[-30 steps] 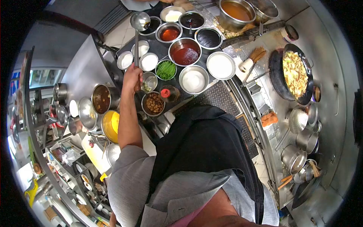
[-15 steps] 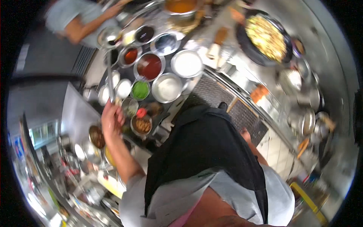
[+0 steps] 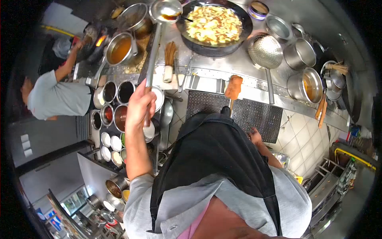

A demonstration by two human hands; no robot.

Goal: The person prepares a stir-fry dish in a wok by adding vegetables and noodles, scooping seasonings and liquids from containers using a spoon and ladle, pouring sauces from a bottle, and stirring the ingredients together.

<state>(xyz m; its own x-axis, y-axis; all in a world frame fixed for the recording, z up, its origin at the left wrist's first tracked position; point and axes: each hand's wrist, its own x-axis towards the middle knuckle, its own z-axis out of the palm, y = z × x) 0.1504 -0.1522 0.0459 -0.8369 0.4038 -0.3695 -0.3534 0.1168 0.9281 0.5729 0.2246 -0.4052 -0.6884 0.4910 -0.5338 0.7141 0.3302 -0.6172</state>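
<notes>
My left hand (image 3: 139, 106) is closed round the handle of a long metal ladle (image 3: 166, 11). Dark sauce lies in the ladle's bowl, which hangs at the left edge of a black wok (image 3: 187, 36). Chopped, pale yellow and brown food (image 3: 215, 26) fills the wok. Down by my right side, my right hand (image 3: 254, 136) is away from the wok, over the dark floor mat; its fingers are small and partly curled, and whether they hold anything is unclear.
Bowls of sauces (image 3: 120, 115) stand left of my left arm. A perforated strainer (image 3: 266, 51) and steel pots (image 3: 304, 85) line the stove's right. An orange cloth (image 3: 233, 87) hangs at the front edge. A person (image 3: 59, 93) works at far left, near a pot of broth (image 3: 119, 49).
The view has turned toward the stove. My left hand has carried the ladle from above the sauce bowls to the wok's left edge. My right hand has come into view.
</notes>
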